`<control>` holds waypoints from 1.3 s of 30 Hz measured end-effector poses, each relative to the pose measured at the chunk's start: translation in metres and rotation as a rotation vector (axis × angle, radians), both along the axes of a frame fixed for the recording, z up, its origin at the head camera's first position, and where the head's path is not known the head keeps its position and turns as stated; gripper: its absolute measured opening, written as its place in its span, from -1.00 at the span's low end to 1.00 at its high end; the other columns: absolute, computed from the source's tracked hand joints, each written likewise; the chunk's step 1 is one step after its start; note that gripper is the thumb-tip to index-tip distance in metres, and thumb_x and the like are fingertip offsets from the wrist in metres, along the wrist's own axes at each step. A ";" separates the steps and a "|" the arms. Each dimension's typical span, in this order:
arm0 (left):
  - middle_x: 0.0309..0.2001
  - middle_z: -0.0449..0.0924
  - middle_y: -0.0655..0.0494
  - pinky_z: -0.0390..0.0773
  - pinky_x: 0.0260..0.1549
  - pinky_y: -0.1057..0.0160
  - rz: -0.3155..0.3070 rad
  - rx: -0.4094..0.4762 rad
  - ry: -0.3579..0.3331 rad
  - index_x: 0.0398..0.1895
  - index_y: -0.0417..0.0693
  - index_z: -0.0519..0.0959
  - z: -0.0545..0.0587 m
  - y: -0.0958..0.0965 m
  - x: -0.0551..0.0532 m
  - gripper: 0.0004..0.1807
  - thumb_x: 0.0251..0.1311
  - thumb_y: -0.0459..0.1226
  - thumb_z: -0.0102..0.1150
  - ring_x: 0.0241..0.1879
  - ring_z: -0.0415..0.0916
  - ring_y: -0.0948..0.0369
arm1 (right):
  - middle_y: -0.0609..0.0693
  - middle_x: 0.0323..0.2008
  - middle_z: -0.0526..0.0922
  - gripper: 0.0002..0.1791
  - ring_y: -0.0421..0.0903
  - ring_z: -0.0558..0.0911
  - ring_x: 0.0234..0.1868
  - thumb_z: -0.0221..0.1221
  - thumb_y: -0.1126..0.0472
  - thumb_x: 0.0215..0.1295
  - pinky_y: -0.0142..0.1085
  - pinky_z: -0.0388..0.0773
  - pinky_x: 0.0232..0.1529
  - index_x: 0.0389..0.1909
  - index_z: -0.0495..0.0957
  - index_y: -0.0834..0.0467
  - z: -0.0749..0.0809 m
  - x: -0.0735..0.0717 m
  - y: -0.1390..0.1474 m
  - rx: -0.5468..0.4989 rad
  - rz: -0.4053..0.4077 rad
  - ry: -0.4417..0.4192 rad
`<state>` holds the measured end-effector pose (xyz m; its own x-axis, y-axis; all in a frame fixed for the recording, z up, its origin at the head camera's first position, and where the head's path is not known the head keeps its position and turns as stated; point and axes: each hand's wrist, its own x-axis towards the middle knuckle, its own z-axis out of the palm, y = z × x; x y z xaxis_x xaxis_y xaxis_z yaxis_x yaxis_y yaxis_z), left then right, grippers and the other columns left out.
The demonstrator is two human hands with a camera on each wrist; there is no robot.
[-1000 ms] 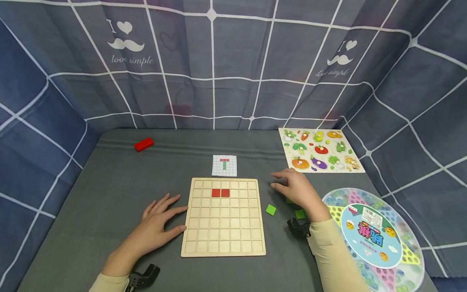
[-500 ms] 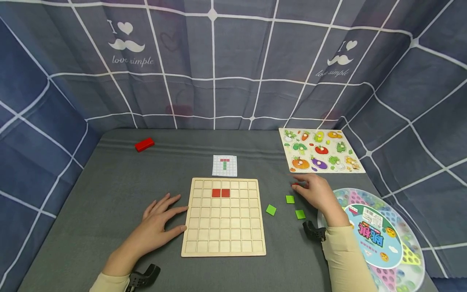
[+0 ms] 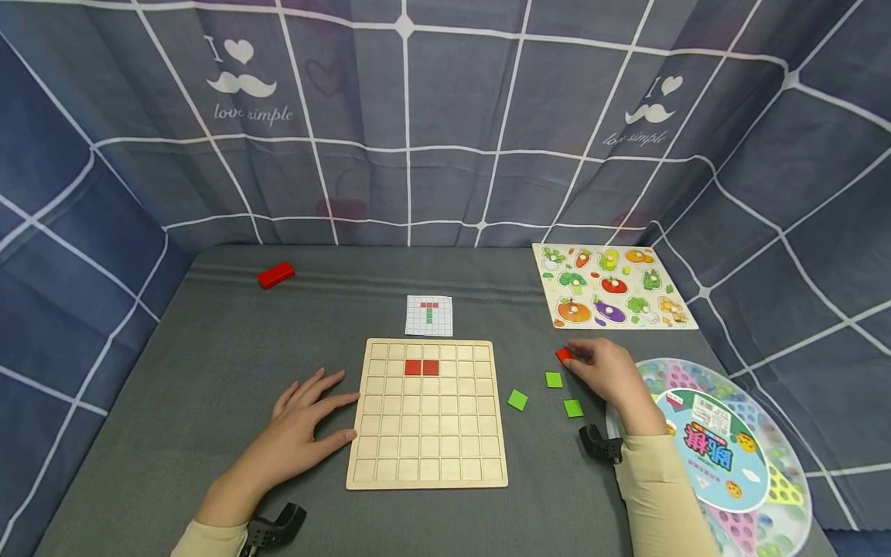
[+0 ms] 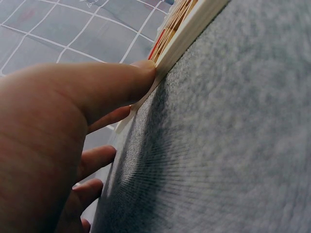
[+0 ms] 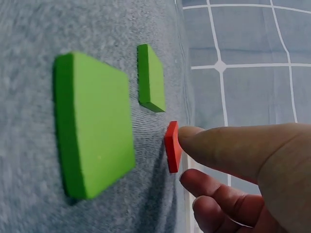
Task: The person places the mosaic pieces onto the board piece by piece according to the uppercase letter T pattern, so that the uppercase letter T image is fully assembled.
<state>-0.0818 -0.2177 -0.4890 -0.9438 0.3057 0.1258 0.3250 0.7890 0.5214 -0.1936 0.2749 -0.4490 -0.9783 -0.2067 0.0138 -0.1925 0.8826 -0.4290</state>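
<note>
In the head view, my right hand (image 3: 607,373) is at a small red square tile (image 3: 564,354), thumb and forefinger at its edges in a pinch. The right wrist view shows the thumb against this red tile (image 5: 172,146), with part of the forefinger hidden. My left hand (image 3: 305,422) lies spread, thumb and forefinger touching the left edge of the wooden grid board (image 3: 431,425). In the left wrist view, the thumb presses the side of the board (image 4: 187,36). Two red tiles (image 3: 421,368) sit side by side in the board's second row.
Three green tiles (image 3: 554,380) lie between board and right hand. A pattern card (image 3: 428,316) with a red and green T is behind the board. A red block (image 3: 275,275) lies back left, a vegetable puzzle board (image 3: 612,290) back right, a round game board (image 3: 717,449) under the right forearm.
My right hand has moved right from near the board, baring the green tiles, and has drawn slightly down, so the red tile shows more at its fingertips. The left hand stays still.
</note>
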 end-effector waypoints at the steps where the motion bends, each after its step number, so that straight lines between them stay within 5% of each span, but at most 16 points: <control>1: 0.45 0.23 0.02 -0.18 0.28 -0.33 0.000 0.003 0.003 0.24 0.18 0.58 0.000 0.000 0.000 -0.41 0.15 0.12 0.36 0.47 -0.03 -0.11 | 0.21 -0.07 0.69 -0.55 0.11 0.65 -0.18 0.32 0.14 0.27 0.08 0.54 -0.15 0.12 0.62 0.29 -0.001 0.000 0.000 0.001 0.001 0.000; 7: 0.44 0.24 0.02 -0.17 0.27 -0.34 -0.004 0.006 0.013 0.23 0.18 0.58 0.000 0.001 0.000 -0.42 0.16 0.12 0.35 0.46 -0.01 -0.12 | 0.22 -0.07 0.69 -0.55 0.20 0.65 -0.06 0.33 0.13 0.27 0.12 0.53 -0.06 0.11 0.62 0.29 -0.004 -0.001 -0.002 -0.007 0.002 -0.006; 27: 0.44 0.24 0.01 -0.18 0.28 -0.33 -0.008 0.005 0.011 0.24 0.18 0.58 0.001 0.000 -0.001 -0.42 0.16 0.11 0.35 0.47 -0.02 -0.12 | 0.21 -0.13 0.71 -0.63 0.22 0.64 -0.12 0.33 0.17 0.25 0.10 0.52 -0.10 0.00 0.68 0.30 -0.003 -0.002 -0.006 0.020 -0.071 -0.021; 39: 0.44 0.24 0.00 -0.17 0.28 -0.34 -0.010 0.000 0.010 0.24 0.17 0.58 0.002 0.001 -0.001 -0.42 0.15 0.10 0.36 0.47 -0.01 -0.13 | 0.13 -0.15 0.73 -0.70 0.14 0.66 -0.15 0.33 0.16 0.25 0.07 0.53 -0.12 -0.07 0.72 0.23 0.001 -0.003 -0.007 -0.007 -0.022 0.032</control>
<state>-0.0824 -0.2169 -0.4870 -0.9394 0.3151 0.1349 0.3380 0.7857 0.5181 -0.1964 0.2677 -0.4479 -0.9816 -0.1850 0.0462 -0.1868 0.8839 -0.4288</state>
